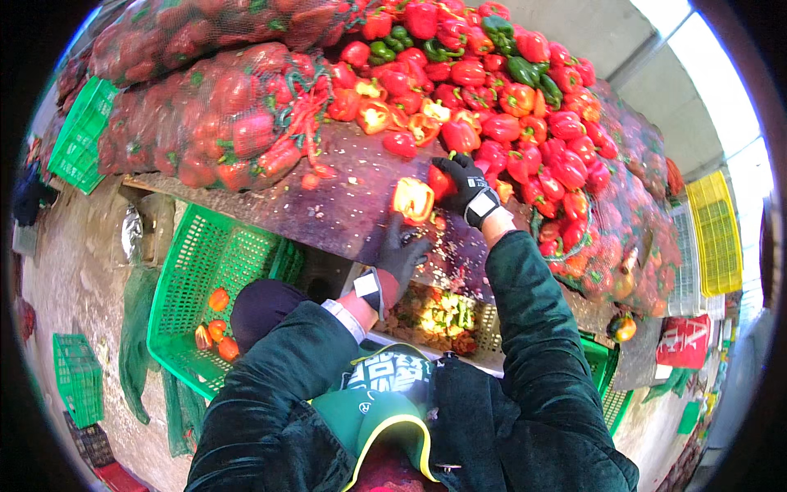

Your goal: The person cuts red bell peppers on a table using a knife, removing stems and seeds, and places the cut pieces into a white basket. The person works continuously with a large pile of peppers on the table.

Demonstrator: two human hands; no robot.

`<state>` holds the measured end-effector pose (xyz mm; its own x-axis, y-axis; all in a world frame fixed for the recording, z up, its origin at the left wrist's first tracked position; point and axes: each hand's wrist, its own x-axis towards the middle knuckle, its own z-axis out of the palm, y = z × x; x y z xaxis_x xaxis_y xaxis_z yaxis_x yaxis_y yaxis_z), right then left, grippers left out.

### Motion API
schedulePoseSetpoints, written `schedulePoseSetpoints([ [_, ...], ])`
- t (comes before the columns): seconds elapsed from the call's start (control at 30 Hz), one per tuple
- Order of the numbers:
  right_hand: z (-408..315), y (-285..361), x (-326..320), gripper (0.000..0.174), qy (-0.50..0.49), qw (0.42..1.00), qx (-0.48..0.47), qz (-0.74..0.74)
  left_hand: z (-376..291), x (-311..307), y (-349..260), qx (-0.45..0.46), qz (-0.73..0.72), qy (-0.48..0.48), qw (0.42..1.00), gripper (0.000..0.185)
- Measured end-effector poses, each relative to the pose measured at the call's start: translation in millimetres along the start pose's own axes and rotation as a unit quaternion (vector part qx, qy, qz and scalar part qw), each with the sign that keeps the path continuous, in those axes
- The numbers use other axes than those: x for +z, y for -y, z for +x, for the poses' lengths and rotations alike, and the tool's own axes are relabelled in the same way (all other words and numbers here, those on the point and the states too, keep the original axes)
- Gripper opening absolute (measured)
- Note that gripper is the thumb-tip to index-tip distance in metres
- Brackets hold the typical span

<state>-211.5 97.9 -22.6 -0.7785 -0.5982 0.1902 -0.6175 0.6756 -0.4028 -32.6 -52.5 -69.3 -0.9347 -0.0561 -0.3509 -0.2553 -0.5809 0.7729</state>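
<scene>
My right hand [465, 182], in a black glove, is closed around a red bell pepper [439, 183] at the near edge of the pepper heap. Just left of it is a cut bell pepper [412, 200], its pale yellow inside facing up. Below that, my gloved left hand [403, 253] has its fingers apart, fingertips at the cut pepper's lower edge; whether they touch it is unclear. Both hands are over a dark, wet tabletop [344, 184] strewn with seeds. Several opened peppers [374, 115] lie at the front of the heap [501, 128].
Mesh sacks of red peppers [203, 117] lie at the left, another sack [633, 258] at the right. Below the table edge stand a green crate [184, 307] holding several orange-red peppers and a bin of pepper scraps [442, 317]. Yellow crates [716, 234] stand far right.
</scene>
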Motion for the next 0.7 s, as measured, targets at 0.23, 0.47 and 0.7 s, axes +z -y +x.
schedulePoseSetpoints([
  [0.23, -91, 18, -2, 0.075, -0.073, 0.994, 0.072, 0.046, 6, 18, 19, 0.083, 0.028, -0.008, 0.996, 0.066],
  [0.47, -174, 67, 25, 0.083, -0.197, 0.881, 0.112, 0.416, -3, 37, 24, 0.072, 0.096, 0.081, 0.989, 0.064],
  [0.7, -197, 61, 22, 0.06, -0.197, 0.686, 0.19, 0.674, -27, 50, 8, -0.036, 0.09, 0.15, 0.984, 0.046],
])
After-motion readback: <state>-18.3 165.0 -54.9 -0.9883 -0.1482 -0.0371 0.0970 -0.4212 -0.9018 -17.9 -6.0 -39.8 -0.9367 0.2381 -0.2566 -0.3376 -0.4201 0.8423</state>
